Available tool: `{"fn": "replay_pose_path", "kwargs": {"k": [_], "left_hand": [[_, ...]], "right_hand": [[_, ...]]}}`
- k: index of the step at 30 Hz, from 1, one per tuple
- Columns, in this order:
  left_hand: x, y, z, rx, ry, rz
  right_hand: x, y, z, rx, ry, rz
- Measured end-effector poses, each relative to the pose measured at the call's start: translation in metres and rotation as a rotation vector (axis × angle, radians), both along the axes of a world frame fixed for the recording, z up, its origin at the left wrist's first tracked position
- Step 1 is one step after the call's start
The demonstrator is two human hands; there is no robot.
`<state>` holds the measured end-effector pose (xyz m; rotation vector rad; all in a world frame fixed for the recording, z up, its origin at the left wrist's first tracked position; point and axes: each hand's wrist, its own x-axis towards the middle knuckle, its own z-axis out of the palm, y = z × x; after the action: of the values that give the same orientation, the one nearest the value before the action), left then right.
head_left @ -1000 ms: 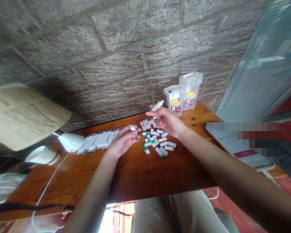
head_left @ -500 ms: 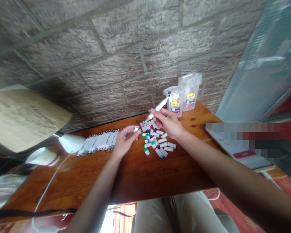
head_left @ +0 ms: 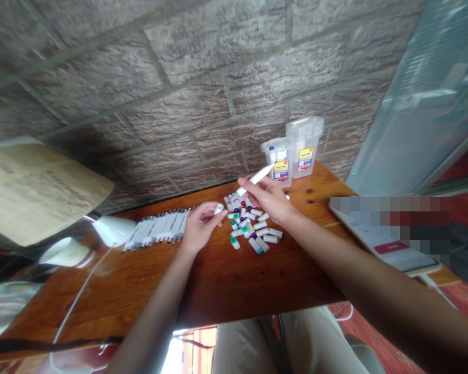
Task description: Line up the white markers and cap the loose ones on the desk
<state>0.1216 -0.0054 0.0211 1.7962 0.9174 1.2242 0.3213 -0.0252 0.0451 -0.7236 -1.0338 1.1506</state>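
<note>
My right hand [head_left: 268, 198] pinches a white marker [head_left: 256, 179] that points up and to the right, above a pile of several loose marker caps [head_left: 250, 223] with coloured ends. My left hand [head_left: 200, 224] is closed on a small white cap [head_left: 218, 209] held between thumb and fingers, just left of the marker's lower end. Both hands hover over the wooden table [head_left: 218, 280]. A row of several white markers [head_left: 158, 230] lies side by side to the left of my left hand.
Two clear plastic marker boxes [head_left: 296, 150] stand at the back by the brick wall. A phone [head_left: 390, 244] lies on the right. A white lamp [head_left: 109, 228] with its cable and a cardboard piece [head_left: 35, 182] sit on the left.
My right hand turned the marker and lowered it toward my left hand. My left hand rose slightly with the cap, bringing cap and marker end close together.
</note>
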Motion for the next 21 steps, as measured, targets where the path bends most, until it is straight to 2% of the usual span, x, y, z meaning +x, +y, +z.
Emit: {"fn": "replay_pose_path", "kwargs": {"k": [7,21], "left_hand": [[-0.0010,0.0000,0.0004,0.004,0.010,-0.007],[0.0002,-0.0021,0.0026,-0.003,0.015,0.005]], "right_hand": [[0.0010,0.0028,-0.0018,-0.018,-0.026,-0.070],[-0.0011,0.0012,-0.0027,0.001,-0.061,-0.070]]}}
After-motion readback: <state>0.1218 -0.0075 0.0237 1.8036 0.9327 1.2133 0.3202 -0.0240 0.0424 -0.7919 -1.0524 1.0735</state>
